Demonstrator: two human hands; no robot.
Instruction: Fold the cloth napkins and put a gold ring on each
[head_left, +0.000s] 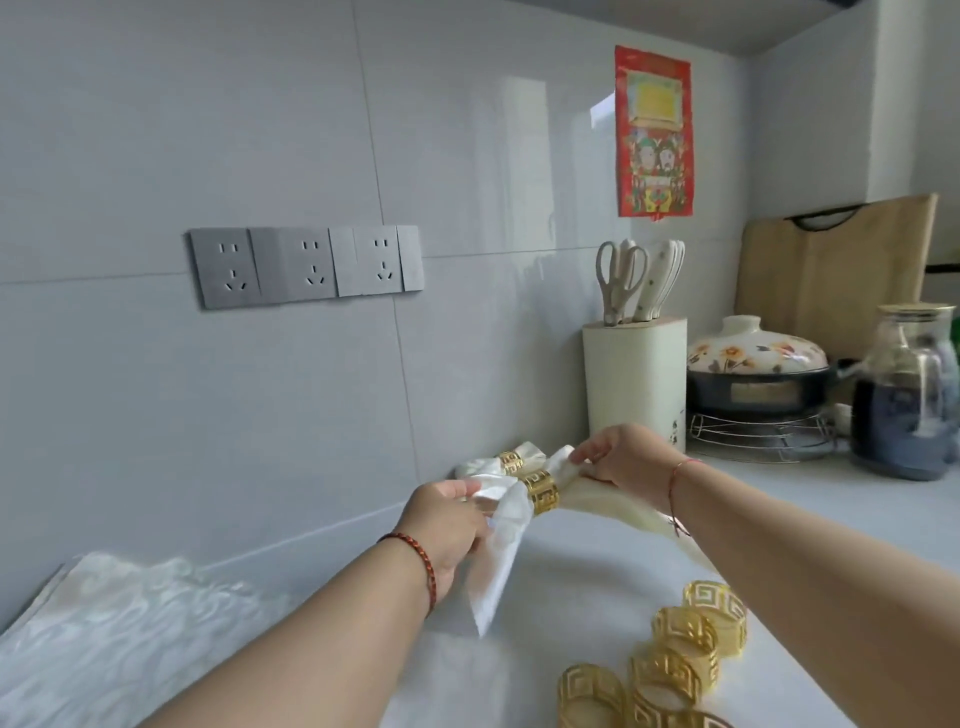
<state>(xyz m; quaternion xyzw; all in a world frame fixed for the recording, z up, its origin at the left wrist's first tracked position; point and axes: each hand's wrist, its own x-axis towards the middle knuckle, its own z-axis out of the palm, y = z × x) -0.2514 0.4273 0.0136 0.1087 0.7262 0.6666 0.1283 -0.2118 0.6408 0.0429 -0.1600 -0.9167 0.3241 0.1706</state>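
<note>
Both hands (451, 512) (621, 457) extended, fingers apparently pinching.

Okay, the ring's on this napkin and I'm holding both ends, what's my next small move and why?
Probably lay the napkin beside the finished one by the wall: its gold ring already sits mid-cloth, and both hands hold it up.

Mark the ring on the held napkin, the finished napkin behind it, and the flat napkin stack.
gold ring (540, 491), head view, middle of its band
finished napkin (480, 465), head view, left fan
napkin stack (119, 618), head view, top sheet
</note>
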